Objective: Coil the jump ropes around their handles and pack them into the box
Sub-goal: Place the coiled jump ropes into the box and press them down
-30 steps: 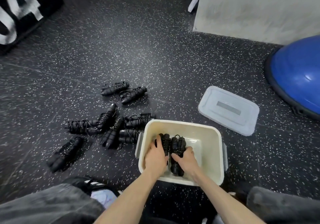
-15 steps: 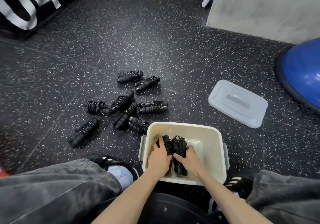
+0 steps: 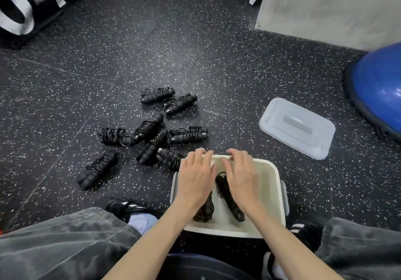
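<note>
A cream plastic box (image 3: 273,193) stands on the floor between my knees. Two coiled black jump ropes lie inside it: one (image 3: 230,199) in the middle, another (image 3: 205,211) partly under my left wrist. My left hand (image 3: 196,177) and my right hand (image 3: 240,171) hover above the box with relaxed fingers reaching past its far rim, holding nothing. Several more coiled black jump ropes (image 3: 152,136) lie in a loose heap on the floor left of and behind the box, one (image 3: 97,170) set apart at the left.
The box's pale grey lid (image 3: 297,127) lies on the speckled black floor to the right. A blue balance dome (image 3: 377,93) sits at the far right, a grey block (image 3: 325,4) behind it, a black lettered object (image 3: 28,4) at top left. My knees fill the bottom edge.
Both hands let go of the two ropes in the box and rose forward over its far rim. The view shifted slightly, bringing the rope heap closer to centre.
</note>
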